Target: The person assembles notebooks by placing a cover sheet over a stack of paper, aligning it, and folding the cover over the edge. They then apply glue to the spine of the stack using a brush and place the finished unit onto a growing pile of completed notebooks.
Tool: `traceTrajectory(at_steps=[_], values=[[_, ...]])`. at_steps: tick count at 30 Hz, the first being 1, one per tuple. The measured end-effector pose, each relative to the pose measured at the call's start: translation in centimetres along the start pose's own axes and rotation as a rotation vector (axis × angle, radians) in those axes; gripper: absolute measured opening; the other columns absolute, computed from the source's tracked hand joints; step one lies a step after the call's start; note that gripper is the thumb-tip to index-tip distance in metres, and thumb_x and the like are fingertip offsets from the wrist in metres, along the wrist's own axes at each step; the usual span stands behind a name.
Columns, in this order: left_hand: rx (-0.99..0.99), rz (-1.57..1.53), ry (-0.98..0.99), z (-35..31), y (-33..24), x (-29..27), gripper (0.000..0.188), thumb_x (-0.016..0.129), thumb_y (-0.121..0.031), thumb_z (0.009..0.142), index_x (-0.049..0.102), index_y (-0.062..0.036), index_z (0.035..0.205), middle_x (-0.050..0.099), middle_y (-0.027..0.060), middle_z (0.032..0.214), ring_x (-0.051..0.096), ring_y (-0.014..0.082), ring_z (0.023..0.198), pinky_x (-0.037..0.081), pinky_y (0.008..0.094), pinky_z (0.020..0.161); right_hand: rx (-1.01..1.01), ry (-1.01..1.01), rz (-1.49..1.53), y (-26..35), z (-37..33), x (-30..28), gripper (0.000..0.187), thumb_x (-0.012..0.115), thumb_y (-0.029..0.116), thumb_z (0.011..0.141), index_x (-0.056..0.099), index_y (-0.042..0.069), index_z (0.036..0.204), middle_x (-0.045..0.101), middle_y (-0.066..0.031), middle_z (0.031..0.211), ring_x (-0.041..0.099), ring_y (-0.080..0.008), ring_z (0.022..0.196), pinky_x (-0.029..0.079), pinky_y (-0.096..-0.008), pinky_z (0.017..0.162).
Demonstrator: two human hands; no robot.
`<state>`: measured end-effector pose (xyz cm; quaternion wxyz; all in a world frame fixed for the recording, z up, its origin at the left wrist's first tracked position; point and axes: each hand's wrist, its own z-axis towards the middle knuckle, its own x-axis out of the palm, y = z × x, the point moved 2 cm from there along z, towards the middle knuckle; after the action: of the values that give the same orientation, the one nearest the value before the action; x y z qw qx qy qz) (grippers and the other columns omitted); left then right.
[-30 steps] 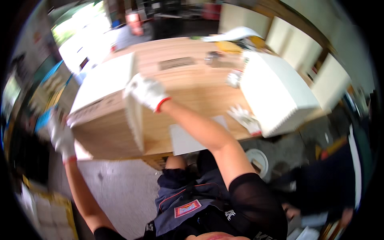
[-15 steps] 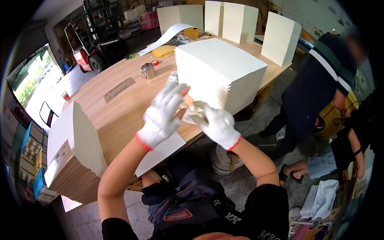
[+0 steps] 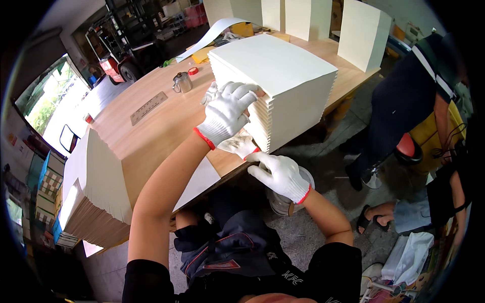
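Both my hands wear white knit gloves with red cuffs. My left hand [image 3: 228,113] is raised beside the near-left side of a tall stack of white sheets [image 3: 273,65]. Its fingers are stretched out close to the stack's edge, and a bare fingertip shows. At the table's front edge lies a loose white glove [image 3: 238,144] with a red cuff. My right hand [image 3: 282,175] is just past that edge, index fingertip at the loose cuff, thumb apart from it. Another white glove [image 3: 209,94] is partly hidden behind my left hand.
The wooden table [image 3: 151,141] bears a metal ruler-like plate [image 3: 149,108], a metal pot [image 3: 182,82], a red tape roll [image 3: 193,70] and another paper stack [image 3: 96,177]. Several tall stacks stand at the back. Two people are at right; a forklift [image 3: 118,65] stands far left.
My left hand has moved right and up to the side of the stack. My right hand has moved down and slightly right, to the loose glove's cuff. The view has shifted a little.
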<state>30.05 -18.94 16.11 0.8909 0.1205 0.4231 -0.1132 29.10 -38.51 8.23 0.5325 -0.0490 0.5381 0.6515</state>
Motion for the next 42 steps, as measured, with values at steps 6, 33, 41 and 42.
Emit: traceTrajectory(at_steps=[6,33,41,42], values=[[-0.067,0.022,0.065,1.1,1.0,0.3,0.049,0.057,0.003,0.073,0.062,-0.0140,0.118,0.059,0.0068,0.119,0.055,0.0298,0.112,0.049,0.0396,0.093,-0.228,-0.422,0.030,0.1,1.7,-4.9,0.029,0.069,0.013,0.086,0.066,0.008,0.114,0.070,-0.0068,0.092,0.064,-0.0183,0.066,0.051,-0.0303,0.060],[-1.578,-1.747,-0.110,7.5,0.5,1.1,0.032,0.049,-0.018,0.101,0.045,0.0051,0.124,0.059,0.0265,0.120,0.068,0.0416,0.097,0.065,0.0458,0.079,-0.414,-0.511,-0.301,-1.6,4.0,-6.9,0.033,0.067,0.003,0.080,0.066,0.008,0.113,0.069,-0.0109,0.109,0.069,-0.0272,0.090,0.055,-0.0360,0.076],[-1.547,-1.724,-0.004,7.3,2.2,3.0,0.031,0.065,-0.021,0.093,0.052,0.0010,0.111,0.068,0.0198,0.094,0.059,0.0092,0.044,0.054,0.0200,0.043,-0.361,-0.564,-0.349,-2.7,4.3,-7.5,0.035,0.065,0.007,0.083,0.063,0.010,0.118,0.067,-0.0094,0.113,0.068,-0.0272,0.089,0.055,-0.0374,0.077],[-1.551,-1.714,-0.034,7.6,2.1,3.0,0.030,0.065,-0.019,0.092,0.052,0.0013,0.110,0.068,0.0193,0.093,0.063,0.0121,0.048,0.056,0.0212,0.045,-0.366,-0.575,-0.371,-2.8,4.5,-7.8,0.036,0.065,0.006,0.082,0.063,0.011,0.118,0.067,-0.0096,0.114,0.068,-0.0272,0.089,0.055,-0.0374,0.077]])
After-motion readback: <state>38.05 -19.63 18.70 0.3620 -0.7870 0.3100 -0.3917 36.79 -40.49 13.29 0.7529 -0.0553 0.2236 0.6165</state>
